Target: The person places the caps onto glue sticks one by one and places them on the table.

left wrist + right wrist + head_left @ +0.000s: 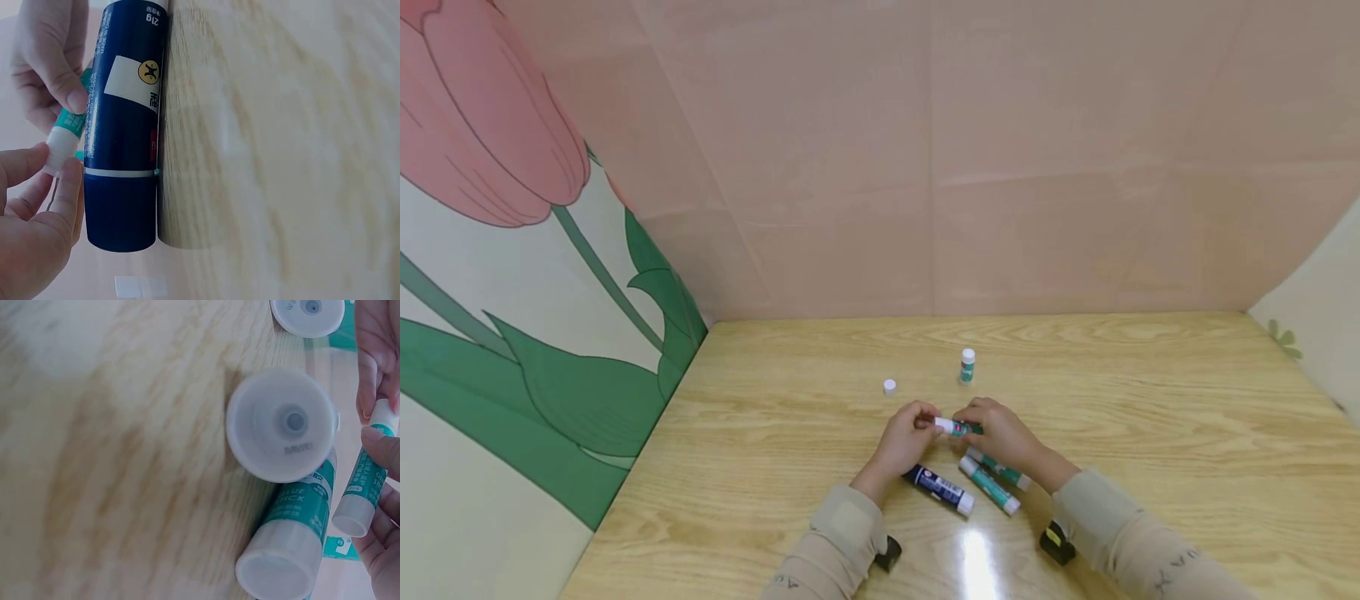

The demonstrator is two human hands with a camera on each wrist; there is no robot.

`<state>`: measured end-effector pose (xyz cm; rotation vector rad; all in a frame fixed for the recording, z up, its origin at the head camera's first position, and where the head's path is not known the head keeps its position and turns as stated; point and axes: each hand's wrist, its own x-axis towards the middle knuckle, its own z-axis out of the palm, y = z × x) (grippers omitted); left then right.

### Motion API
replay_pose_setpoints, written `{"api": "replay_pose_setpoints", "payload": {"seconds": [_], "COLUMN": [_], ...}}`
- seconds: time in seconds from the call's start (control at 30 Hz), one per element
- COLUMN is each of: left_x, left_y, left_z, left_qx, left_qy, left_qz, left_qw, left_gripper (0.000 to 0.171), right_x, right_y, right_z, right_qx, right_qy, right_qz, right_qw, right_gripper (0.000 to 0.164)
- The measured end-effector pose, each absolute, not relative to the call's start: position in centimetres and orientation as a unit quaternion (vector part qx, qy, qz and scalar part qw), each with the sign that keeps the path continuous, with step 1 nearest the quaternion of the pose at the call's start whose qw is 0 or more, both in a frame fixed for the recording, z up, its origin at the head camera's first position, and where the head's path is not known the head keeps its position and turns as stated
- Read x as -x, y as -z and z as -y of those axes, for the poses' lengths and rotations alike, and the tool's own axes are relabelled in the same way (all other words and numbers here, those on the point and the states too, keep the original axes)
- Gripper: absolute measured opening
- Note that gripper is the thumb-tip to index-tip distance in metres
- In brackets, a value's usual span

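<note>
A teal glue stick (953, 427) with white ends is held between both hands over the table. My left hand (906, 440) pinches its white end with thumb and fingertips. Round its teal body, the thumb and fingers of my right hand (1003, 435) are curled; the white far end of the glue stick (354, 514) shows past them in the right wrist view. Just below the hands lie a navy glue stick (938, 489) with a white end and two teal glue sticks, one nearer me (988, 485), the other partly behind my right hand.
A small white cap (890, 387) sits on the wooden table (760, 417) beyond my left hand. Farther back, another teal glue stick (967, 367) stands upright with a white top. A pink backdrop (1000, 167) rises at the table's rear edge, a tulip-printed panel (617, 358) at the left.
</note>
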<state>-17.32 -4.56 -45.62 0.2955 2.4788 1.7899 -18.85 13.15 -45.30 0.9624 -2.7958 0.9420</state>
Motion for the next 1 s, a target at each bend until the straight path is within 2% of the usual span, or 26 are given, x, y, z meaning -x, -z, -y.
{"api": "replay_pose_setpoints", "payload": {"seconds": [1.0], "left_x": [17.3], "left_y": [45.8], "left_z": [5.2], "left_qx": [-0.068], "left_qy": [-0.576], "left_qz": [-0.813], "left_qw": [0.046], "left_gripper": [0.014], "right_x": [18.4], "right_y": [44.8], "right_z": [-12.0], "right_qx": [-0.32], "right_qy": [-0.285], "right_qz": [0.903], "right_qw": [0.037], "right_gripper": [0.022]}}
